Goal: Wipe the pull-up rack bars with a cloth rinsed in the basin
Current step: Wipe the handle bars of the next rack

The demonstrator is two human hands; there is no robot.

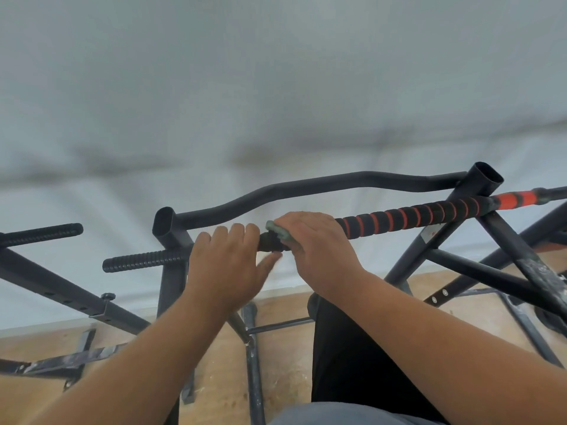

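Step in hand: the wiping of the front grip bar (pixel 399 220) is judged to be under way, near its middle.
Cloth: a pale green cloth (pixel 277 230) is pressed onto the bar, bunched under the right hand; only its edge is seen.
Right hand: the right hand (pixel 313 240) is curled over the bar with the cloth gripped beneath the palm.
Left hand: the left hand (pixel 228 259) is laid on the same bar just beside the cloth; the fingers are bent over the top, but whether the bar is truly clasped cannot be told, the thumb being blurred.
Bar: the black foam with orange rings is seen to the right of the hands, a ribbed black end (pixel 138 262) to the left.
Next move: a slide of the cloth along the foam is probably called for, with steady pressure kept, while the rack is braced by the other hand.
Basin: no basin is seen.
Rack: a curved rear bar (pixel 306 187) and black uprights are seen behind and below the hands; paint specks are seen on the right leg (pixel 540 271).
Room: a plain pale wall (pixel 276 87) is seen behind, and a light wooden floor (pixel 285 363) below.
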